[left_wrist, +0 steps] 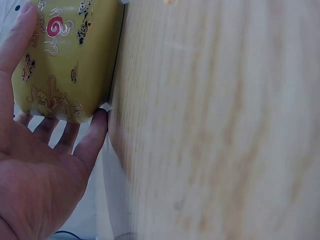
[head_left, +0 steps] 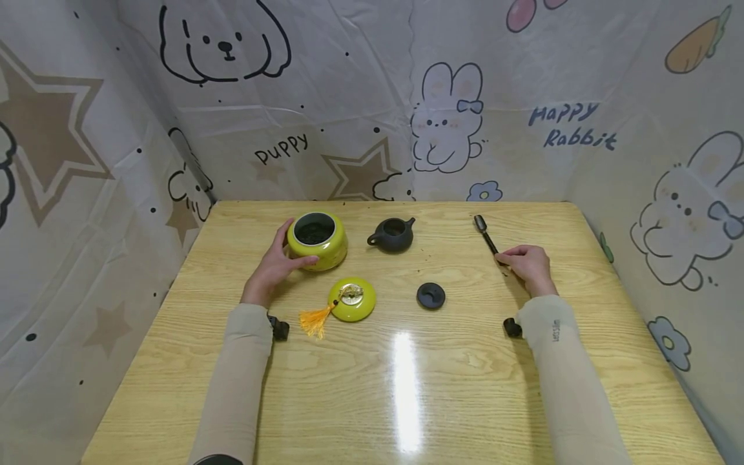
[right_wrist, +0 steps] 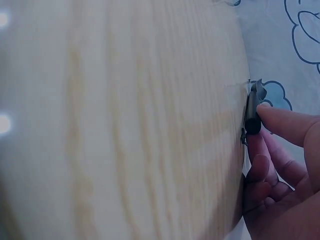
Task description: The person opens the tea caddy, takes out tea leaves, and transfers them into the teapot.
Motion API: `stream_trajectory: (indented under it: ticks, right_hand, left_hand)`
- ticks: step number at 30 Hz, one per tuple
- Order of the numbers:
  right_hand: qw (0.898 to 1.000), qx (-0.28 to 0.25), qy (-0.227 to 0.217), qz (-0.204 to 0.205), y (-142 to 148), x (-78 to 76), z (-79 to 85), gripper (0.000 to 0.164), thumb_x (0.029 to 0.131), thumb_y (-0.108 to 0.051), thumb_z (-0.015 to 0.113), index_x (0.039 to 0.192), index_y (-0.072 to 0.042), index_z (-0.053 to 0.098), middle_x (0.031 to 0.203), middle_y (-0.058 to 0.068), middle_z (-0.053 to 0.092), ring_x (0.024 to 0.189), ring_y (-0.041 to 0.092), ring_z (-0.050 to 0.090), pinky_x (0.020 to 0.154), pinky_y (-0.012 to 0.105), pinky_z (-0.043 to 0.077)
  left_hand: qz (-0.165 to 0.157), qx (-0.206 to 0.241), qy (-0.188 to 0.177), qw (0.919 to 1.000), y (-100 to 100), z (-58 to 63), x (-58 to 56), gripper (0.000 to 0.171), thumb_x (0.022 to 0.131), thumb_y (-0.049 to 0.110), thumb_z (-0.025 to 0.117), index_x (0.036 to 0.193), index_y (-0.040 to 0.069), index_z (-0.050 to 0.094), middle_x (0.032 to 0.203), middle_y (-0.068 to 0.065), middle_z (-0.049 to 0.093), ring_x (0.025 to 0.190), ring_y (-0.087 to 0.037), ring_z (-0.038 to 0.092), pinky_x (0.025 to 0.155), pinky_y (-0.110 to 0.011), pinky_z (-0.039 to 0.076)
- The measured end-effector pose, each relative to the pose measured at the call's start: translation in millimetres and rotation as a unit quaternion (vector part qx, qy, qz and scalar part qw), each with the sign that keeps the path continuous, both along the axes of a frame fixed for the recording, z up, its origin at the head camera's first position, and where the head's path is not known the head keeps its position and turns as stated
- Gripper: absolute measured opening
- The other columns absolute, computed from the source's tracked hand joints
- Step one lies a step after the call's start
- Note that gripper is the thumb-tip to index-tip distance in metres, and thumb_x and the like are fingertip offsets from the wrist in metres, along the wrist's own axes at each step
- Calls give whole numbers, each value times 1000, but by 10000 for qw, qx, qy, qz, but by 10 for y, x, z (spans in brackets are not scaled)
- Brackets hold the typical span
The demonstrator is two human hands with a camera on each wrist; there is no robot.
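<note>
A yellow-green tea jar (head_left: 322,253) with dark contents and its mouth uncovered stands at the back left. My left hand (head_left: 276,265) holds its side, thumb in front and fingers behind; printed decoration on the jar (left_wrist: 65,60) shows in the left wrist view. At the right, my right hand (head_left: 527,266) pinches the handle end of a black tea scoop (head_left: 487,236), its head pointing to the back of the table. From the right wrist, the scoop (right_wrist: 254,112) appears end-on between thumb and fingers. Whether the scoop touches the table is hard to tell.
Between the hands sits a dark, lidless teapot (head_left: 392,235). Its round black lid (head_left: 431,296) lies nearer me. In front of the jar rests its yellow lid (head_left: 356,307) with an orange tassel (head_left: 316,319). Dark specks dot the wooden table (head_left: 465,394); printed cloth (head_left: 349,97) hangs behind.
</note>
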State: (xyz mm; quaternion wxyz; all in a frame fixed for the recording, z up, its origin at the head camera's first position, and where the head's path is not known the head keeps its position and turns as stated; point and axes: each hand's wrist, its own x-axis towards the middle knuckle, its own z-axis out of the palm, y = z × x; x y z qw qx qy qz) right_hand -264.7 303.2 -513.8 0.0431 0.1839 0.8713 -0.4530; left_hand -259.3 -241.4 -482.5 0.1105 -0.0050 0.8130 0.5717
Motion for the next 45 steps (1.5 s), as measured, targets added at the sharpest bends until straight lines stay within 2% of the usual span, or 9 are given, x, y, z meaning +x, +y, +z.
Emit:
stream_trajectory:
  ticks: [7,15,22,28,31,34,39,43,45]
  right_hand:
    - [9999,40,-17,120,-12,-8,8,39,96,-33,76,117,0,73,92,-1,63,82,19,55,70,29,45]
    - [9998,72,15,162,-5,-12,6,39,97,-34,75,116,0,73,88,-1,63,78,18,56,67,28,46]
    - [9997,151,-6,186,-15,-4,12,40,98,-35,72,116,0,73,93,1,63,83,20,55,70,29,46]
    - [9997,104,-46,197,-18,11,10,42,99,-36,71,118,1,73,97,3,66,86,20,55,71,29,45]
    - [9998,64,-48,187,-13,14,8,42,99,-36,71,118,1,72,99,4,66,86,20,54,71,28,45]
    - [9998,62,-13,175,-3,12,4,41,99,-35,70,118,1,72,99,4,65,85,20,54,70,28,45]
    - [9998,11,5,217,13,10,-4,39,100,-35,70,118,0,72,98,3,64,81,18,56,67,28,47]
    - [9997,-49,35,244,18,11,-5,39,100,-34,70,118,1,72,98,2,65,80,17,57,66,27,48]
    - [9997,-36,67,251,19,13,-3,39,100,-34,70,119,1,72,97,1,66,80,16,57,67,26,49]
  left_hand:
    - [8,81,-34,10000,0,5,-5,116,85,25,88,168,28,7,175,-9,12,162,-31,4,128,-62,1]
    - [-5,46,41,10000,-3,10,12,114,87,24,87,168,26,8,174,-10,13,162,-31,5,128,-61,1]
    - [-2,106,28,9999,4,26,24,115,87,23,87,168,25,6,175,-10,12,162,-32,4,128,-63,1]
    - [7,76,-72,9999,4,26,33,114,87,24,86,168,29,6,175,-9,10,162,-32,3,128,-62,2]
    - [-1,44,-54,10000,-5,-20,5,114,87,25,86,168,30,5,175,-6,11,162,-32,3,128,-62,2]
    - [-13,-3,28,10000,-32,-120,-46,115,87,28,86,168,32,4,175,-3,10,162,-31,2,128,-63,2]
    - [37,-94,147,9998,-81,-277,-109,117,84,37,88,166,42,5,175,3,10,162,-28,1,128,-63,2]
    - [74,-168,361,9992,-73,-318,-110,118,83,41,88,166,43,4,175,2,11,162,-27,1,128,-61,1]
    - [77,-220,503,9985,-57,-320,-101,119,84,41,88,167,39,2,175,-1,10,162,-28,2,129,-60,2]
